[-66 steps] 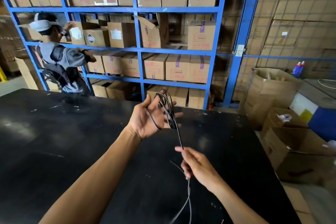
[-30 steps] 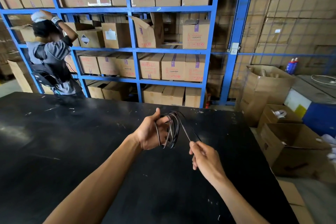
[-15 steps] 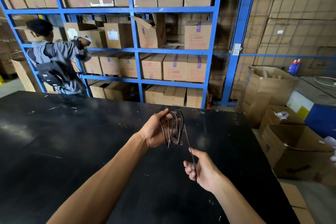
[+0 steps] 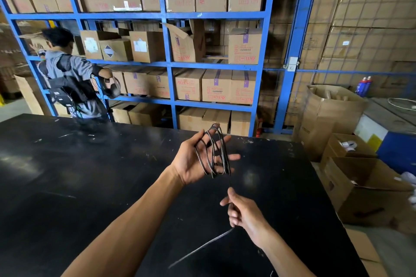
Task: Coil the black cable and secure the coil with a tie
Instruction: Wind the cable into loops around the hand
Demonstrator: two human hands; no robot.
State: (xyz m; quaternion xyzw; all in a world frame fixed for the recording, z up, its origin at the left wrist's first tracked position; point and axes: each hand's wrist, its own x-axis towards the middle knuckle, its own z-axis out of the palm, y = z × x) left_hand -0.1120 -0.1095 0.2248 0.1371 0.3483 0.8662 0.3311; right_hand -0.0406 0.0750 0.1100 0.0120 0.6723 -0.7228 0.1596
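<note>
While left hand [image 4: 198, 162] fingers spread inside several cable [image 4: 213, 155] loops, right hand [image 4: 244, 211] fingers pinch the free run just below, tail trailing over the table [image 4: 90, 175]. Coiling step underway; next wrap likely needs slack fed upward. No tie visible.

You have a black cable [image 4: 213, 153] over a black bench [image 4: 78, 175] flecked with pale scuffs; behind stand blue shelves [image 4: 168, 63] of brown boxes [image 4: 216, 85] printed red, with purple tape.
</note>
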